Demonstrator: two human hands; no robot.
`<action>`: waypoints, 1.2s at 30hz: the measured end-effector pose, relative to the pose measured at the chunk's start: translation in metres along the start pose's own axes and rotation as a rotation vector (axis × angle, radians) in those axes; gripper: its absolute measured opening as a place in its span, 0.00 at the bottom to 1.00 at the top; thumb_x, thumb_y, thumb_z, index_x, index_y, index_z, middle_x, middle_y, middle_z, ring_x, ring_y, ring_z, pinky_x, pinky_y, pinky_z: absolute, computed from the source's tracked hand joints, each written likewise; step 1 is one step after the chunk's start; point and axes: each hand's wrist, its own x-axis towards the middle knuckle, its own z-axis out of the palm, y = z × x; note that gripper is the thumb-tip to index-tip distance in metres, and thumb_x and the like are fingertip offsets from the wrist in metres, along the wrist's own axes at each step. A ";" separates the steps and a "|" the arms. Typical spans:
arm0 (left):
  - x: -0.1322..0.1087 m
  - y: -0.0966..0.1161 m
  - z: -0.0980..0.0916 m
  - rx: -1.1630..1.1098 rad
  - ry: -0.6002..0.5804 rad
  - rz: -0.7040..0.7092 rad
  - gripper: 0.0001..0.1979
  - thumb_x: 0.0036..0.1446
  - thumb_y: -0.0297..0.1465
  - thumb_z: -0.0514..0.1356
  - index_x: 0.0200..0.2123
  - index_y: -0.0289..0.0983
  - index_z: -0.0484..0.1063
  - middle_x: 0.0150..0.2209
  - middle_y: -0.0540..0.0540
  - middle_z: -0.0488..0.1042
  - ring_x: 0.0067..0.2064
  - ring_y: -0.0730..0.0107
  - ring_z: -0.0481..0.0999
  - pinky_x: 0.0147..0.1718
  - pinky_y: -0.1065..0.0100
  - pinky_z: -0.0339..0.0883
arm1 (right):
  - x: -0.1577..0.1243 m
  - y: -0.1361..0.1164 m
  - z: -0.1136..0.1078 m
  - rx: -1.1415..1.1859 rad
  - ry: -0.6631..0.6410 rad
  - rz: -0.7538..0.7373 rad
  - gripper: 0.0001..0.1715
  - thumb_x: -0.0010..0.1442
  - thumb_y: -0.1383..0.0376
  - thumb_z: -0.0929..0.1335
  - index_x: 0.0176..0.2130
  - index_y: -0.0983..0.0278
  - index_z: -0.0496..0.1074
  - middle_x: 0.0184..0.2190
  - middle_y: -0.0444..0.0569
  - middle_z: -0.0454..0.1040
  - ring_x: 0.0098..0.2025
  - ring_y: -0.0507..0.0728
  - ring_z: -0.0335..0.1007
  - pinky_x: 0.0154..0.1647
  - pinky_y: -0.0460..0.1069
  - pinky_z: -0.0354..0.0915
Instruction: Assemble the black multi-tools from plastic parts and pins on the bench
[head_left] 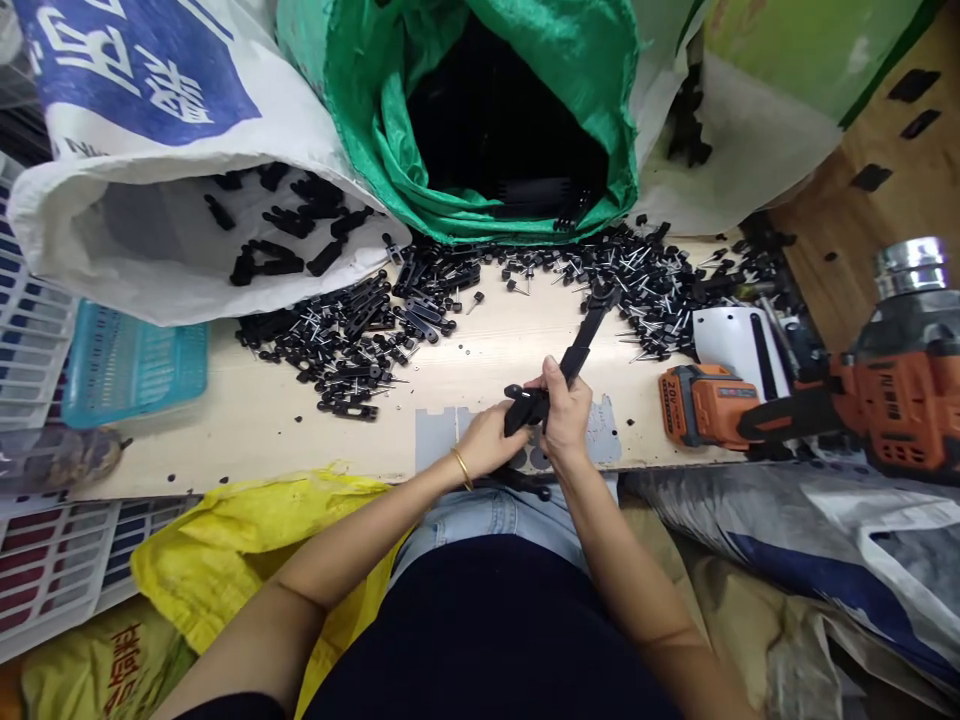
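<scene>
My left hand (489,438), with a gold bangle at the wrist, is closed on the lower end of a black plastic assembly (576,358) near the table's front edge. Further up the same part, my right hand (566,412) wraps round it with the thumb on top. The long arm of the assembly points up and to the right, toward a pile of black knobs with metal pins (664,290). Left of centre lies a heap of black clips and small parts (352,335). Grey patches (435,438) show on the tabletop below my hands.
A white sack (180,240) with black parts and a green sack (375,130) stand along the back. An orange power tool (911,375) lies at the right. A teal basket (139,365) sits at the left; a yellow bag (247,540) hangs at the front edge.
</scene>
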 end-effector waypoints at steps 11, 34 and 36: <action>-0.003 -0.017 -0.001 -0.070 -0.075 0.019 0.10 0.50 0.36 0.59 0.32 0.34 0.71 0.26 0.48 0.71 0.29 0.68 0.70 0.29 0.70 0.61 | 0.004 0.011 -0.013 -0.078 -0.114 0.084 0.24 0.48 0.50 0.70 0.17 0.66 0.68 0.15 0.44 0.68 0.18 0.48 0.63 0.20 0.44 0.61; -0.008 -0.010 -0.005 -0.971 -0.182 -0.186 0.37 0.53 0.57 0.45 0.53 0.36 0.63 0.23 0.51 0.68 0.21 0.76 0.66 0.20 0.75 0.61 | -0.020 0.001 0.005 -0.170 0.020 -0.179 0.22 0.56 0.51 0.65 0.23 0.65 0.70 0.21 0.45 0.69 0.23 0.50 0.65 0.24 0.45 0.61; -0.009 -0.007 -0.004 -0.980 -0.165 -0.173 0.34 0.53 0.54 0.49 0.54 0.36 0.63 0.23 0.52 0.68 0.22 0.77 0.67 0.20 0.75 0.61 | -0.020 0.000 0.005 -0.180 -0.035 -0.204 0.22 0.56 0.51 0.65 0.22 0.65 0.69 0.20 0.45 0.69 0.23 0.50 0.65 0.24 0.45 0.61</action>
